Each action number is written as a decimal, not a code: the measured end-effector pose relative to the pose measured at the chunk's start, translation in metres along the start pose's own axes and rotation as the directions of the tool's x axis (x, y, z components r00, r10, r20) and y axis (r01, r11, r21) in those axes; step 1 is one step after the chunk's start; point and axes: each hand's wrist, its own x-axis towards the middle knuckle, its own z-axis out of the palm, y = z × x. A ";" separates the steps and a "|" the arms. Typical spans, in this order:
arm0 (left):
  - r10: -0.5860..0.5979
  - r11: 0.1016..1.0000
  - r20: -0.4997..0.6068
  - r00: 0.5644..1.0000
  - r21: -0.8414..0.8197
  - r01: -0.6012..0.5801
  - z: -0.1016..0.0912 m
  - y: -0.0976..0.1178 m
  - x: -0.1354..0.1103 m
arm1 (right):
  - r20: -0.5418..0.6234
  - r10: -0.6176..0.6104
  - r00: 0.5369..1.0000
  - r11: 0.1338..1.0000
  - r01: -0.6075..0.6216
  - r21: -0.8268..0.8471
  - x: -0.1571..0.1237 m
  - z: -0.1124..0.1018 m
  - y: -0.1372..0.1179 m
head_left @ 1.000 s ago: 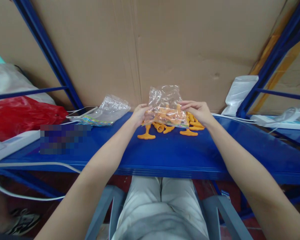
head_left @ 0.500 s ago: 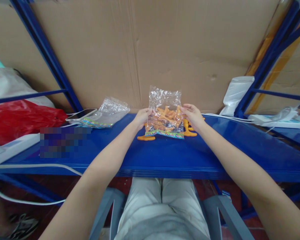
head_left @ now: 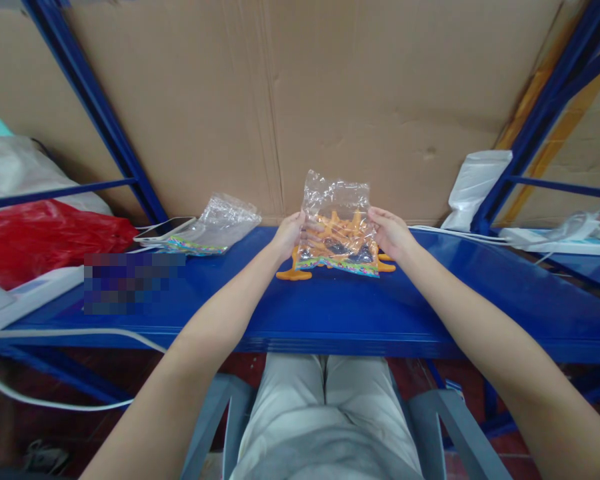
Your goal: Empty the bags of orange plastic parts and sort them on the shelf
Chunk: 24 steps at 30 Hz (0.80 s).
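Note:
A clear plastic bag [head_left: 336, 192] with a colourful printed strip along its lower edge is stretched between my hands above the table. My left hand [head_left: 288, 236] is closed on the bag's left edge, some fingers lying behind the film. At the right edge, my right hand [head_left: 391, 233] pinches the bag between thumb and fingers. Several orange plastic pieces [head_left: 294, 275] with curved arms lie below and behind it. More orange shows through the film, and I cannot tell whether any of it is inside the bag.
More clear bags [head_left: 220, 227] lie to the left beside a phone [head_left: 165, 230]. Further left are a red plastic bag [head_left: 50, 240] and a white power strip [head_left: 40, 293]. A cardboard wall [head_left: 360, 87] closes the back of the blue table [head_left: 330, 313]. White cables [head_left: 455, 233] run at right.
The bag has shifted slightly right and tilted. My right hand has moved from beside the bag's edge to a grip on it. My left hand still holds the left edge.

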 end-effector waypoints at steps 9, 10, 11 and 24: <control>0.001 1.000 0.088 0.996 0.030 -0.004 0.000 -0.001 0.001 | -0.032 -0.064 0.997 0.998 0.065 0.022 0.005 -0.004 -0.005; -0.025 0.999 0.124 0.992 0.046 0.019 0.000 -0.001 0.000 | -0.044 -0.077 0.996 0.996 0.079 0.038 0.005 -0.004 -0.006; -0.055 0.997 0.169 0.984 0.067 0.044 0.000 -0.002 0.000 | -0.057 -0.092 0.994 0.994 0.096 0.056 0.005 -0.005 -0.008; -0.043 0.993 0.232 0.972 0.116 0.016 -0.002 -0.004 0.004 | -0.153 -0.184 0.971 0.979 0.196 0.062 0.020 -0.018 -0.012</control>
